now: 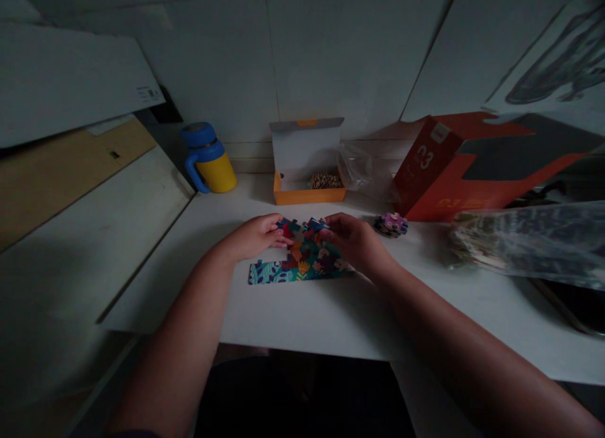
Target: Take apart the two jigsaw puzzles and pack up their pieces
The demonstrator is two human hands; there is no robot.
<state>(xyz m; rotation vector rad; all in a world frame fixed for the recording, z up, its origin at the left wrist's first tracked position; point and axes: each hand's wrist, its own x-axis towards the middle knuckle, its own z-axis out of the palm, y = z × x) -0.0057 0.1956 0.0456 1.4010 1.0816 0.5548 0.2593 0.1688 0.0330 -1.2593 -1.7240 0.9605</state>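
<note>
A partly joined jigsaw puzzle (307, 265) with colourful leaf and flower patterns lies on the white table, its bottom row reaching further left than the rest. At its upper left edge, my left hand (253, 237) has its fingers curled around a dark blue and red puzzle piece; its fingertips partly hide the join. My right hand (352, 236) pinches a blue puzzle piece (317, 224) over the puzzle's upper edge, slightly tilted. Right of that hand sits a small stack of loose puzzle pieces (391, 224), purple on top.
Behind the puzzle stands an open orange box (309, 197) with more pieces inside and a clear plastic bag (357, 167) beside it. A blue and yellow mug (215, 167) is at back left. A large red-orange box (435, 167) and a plastic-wrapped bundle (520, 242) occupy the right.
</note>
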